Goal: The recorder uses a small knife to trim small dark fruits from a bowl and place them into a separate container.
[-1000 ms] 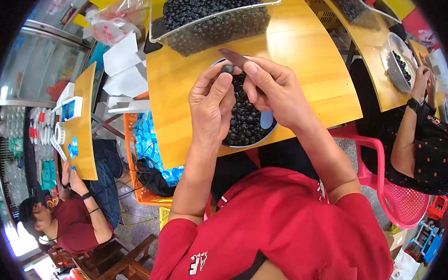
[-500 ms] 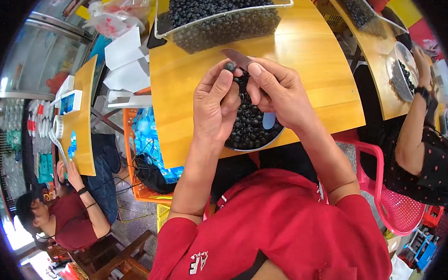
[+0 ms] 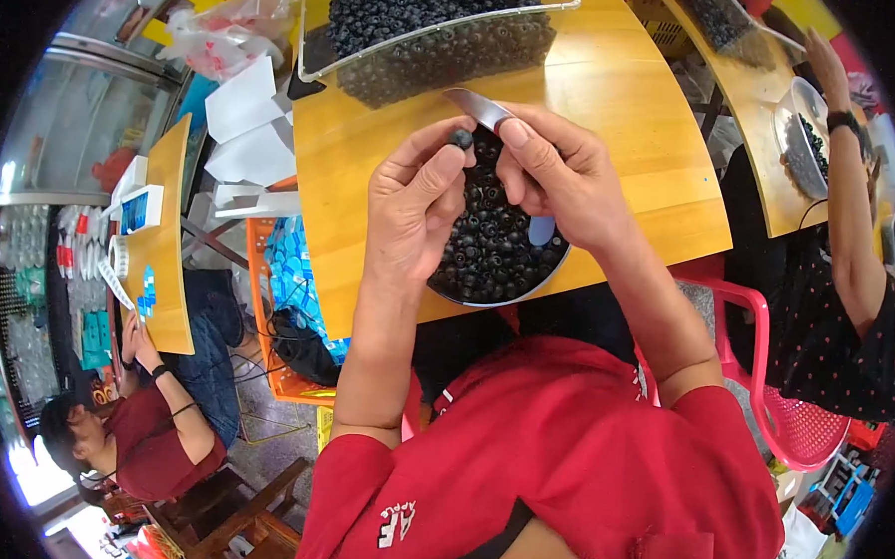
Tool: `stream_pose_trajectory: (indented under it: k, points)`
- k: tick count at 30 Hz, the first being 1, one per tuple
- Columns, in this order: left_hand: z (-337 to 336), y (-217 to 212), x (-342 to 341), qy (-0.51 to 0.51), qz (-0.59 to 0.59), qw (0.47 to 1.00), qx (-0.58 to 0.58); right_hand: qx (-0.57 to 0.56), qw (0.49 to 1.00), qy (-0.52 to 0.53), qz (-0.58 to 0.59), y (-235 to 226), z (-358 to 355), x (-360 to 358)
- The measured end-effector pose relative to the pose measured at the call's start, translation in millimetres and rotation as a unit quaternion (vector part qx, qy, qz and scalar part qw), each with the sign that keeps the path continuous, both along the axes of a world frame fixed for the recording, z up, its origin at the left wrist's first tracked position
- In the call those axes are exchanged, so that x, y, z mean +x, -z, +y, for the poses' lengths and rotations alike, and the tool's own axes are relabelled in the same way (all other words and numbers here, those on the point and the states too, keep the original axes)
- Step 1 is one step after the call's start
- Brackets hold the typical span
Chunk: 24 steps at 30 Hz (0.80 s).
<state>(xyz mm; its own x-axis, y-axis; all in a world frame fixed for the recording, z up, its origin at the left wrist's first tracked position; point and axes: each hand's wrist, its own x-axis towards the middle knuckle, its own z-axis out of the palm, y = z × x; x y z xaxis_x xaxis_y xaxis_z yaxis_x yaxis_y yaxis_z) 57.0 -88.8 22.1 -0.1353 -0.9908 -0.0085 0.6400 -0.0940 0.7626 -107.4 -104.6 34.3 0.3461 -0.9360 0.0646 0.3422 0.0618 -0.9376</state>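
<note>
One-berry handling seems underway: left grip (image 3: 416, 193) pinches a small round blue-black berry (image 3: 461, 138) at the round pale-rimmed bowl's (image 3: 486, 304) eleven o'clock; right grip (image 3: 567, 170) clasps a silver-bladed knife (image 3: 478, 108). Bladework would call for steadiness.

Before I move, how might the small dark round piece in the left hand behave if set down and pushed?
The piece would probably roll, given its rounded shape. It should be light, small enough for the left hand to pinch.

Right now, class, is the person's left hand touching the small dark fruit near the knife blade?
Touching. The head view shows the left hand pinching the dark fruit between its thumb and fingers.
</note>
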Motion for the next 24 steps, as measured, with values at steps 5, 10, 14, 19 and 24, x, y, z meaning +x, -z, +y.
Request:
stream_pose_trajectory:
  k: [5,10,14,19,24]
  points:
    - [0,-1,8,0.019,0.009,1.0,0.018,-0.077,0.994,-0.044,0.069,-4,-4,-6]
    - [1,-6,9,0.072,0.075,0.994,0.03,-0.143,0.986,-0.046,0.068,-3,-1,-5]
    - [4,-4,11,0.082,0.083,0.992,0.038,-0.208,0.976,-0.024,0.063,4,-1,-3]
    - [4,-17,6,0.038,0.007,0.998,0.04,-0.232,0.968,0.0,0.096,5,4,0]
    - [4,-13,6,0.024,0.008,0.999,0.036,-0.202,0.974,0.026,0.096,2,9,2]
